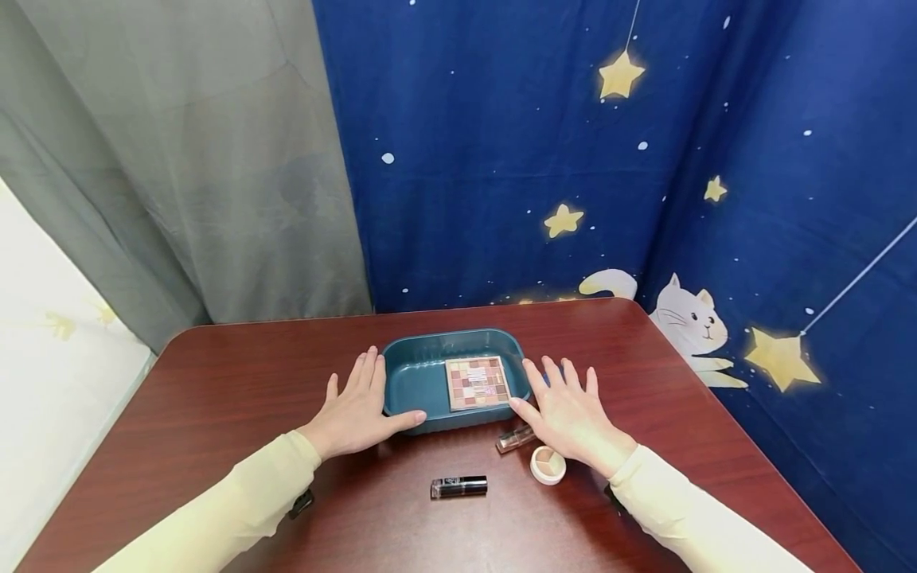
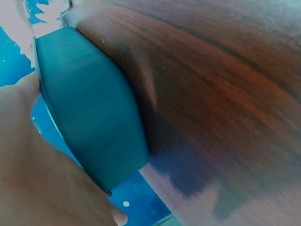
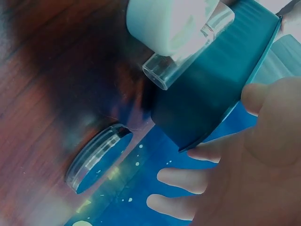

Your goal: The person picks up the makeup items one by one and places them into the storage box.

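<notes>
A teal oblong tray (image 1: 423,386) stands on the table with an eyeshadow palette (image 1: 478,383) lying in its right half. My left hand (image 1: 356,414) lies along the tray's left end, fingers straight, its thumb at the near rim. At the opposite end my right hand (image 1: 569,414) is spread, its thumb and index fingertip right at the rim. Under the right hand lies a lipstick tube (image 1: 513,439) with a clear end, partly hidden. Beside it is a white round pot (image 1: 548,465) with three beige tones. A round blue compact (image 3: 101,157) with a clear edge lies beyond the right fingers.
A black lipstick tube (image 1: 458,487) lies on the table in front of the tray. The reddish-brown table (image 1: 236,382) ends at a far edge close behind the tray. Past it hang a grey curtain (image 1: 215,159) and a blue starry curtain (image 1: 487,159).
</notes>
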`<state>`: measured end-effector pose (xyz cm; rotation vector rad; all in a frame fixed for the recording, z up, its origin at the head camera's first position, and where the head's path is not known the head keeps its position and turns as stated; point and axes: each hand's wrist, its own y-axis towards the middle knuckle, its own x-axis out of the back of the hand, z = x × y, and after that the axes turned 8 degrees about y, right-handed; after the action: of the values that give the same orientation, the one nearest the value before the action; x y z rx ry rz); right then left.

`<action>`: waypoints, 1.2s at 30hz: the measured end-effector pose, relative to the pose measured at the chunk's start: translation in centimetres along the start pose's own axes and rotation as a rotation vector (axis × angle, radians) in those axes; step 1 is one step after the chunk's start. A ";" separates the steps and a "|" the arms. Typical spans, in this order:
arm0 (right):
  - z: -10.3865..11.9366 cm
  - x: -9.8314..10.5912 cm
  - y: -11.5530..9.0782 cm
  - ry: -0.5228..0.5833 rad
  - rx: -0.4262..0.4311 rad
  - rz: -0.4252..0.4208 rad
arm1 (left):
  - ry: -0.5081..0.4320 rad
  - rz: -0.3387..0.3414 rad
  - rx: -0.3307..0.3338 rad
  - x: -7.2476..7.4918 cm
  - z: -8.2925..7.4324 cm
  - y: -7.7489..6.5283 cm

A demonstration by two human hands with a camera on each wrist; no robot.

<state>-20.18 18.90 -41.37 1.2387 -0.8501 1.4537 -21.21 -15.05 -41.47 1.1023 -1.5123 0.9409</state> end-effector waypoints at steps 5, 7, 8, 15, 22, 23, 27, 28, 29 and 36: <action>-0.2 0.4 0.3 0.021 0.020 0.008 | 0.013 0.022 0.006 0.4 -0.2 0.1; -0.4 0.7 0.5 0.044 0.023 0.008 | 0.020 0.032 0.007 0.5 -0.3 0.1; -0.6 0.8 0.6 0.055 0.024 0.004 | 0.022 0.036 0.007 0.6 -0.3 0.1; -2.3 1.6 1.5 0.104 0.039 -0.037 | 0.033 0.052 0.017 0.5 -0.2 0.2; -4.0 1.5 2.1 0.125 0.018 -0.040 | 0.048 0.053 0.015 0.5 -0.3 0.3; -4.2 1.5 2.1 0.121 0.017 -0.040 | 0.049 0.055 0.015 0.6 -0.3 0.3; -4.8 1.2 2.2 0.100 0.027 -0.041 | 0.049 0.063 0.013 0.8 -0.5 0.3; -4.9 1.1 2.2 0.092 0.030 -0.038 | 0.048 0.065 0.014 0.8 -0.5 0.3; -5.1 0.9 2.3 0.083 0.032 -0.033 | 0.047 0.067 0.014 0.9 -0.5 0.2; -5.9 0.2 2.5 0.028 0.068 -0.001 | 0.048 0.071 0.018 1.0 -0.5 0.2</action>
<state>-24.18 23.90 -42.26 1.2668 -0.7870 1.5066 -21.35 -14.74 -40.40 1.0377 -1.5150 1.0242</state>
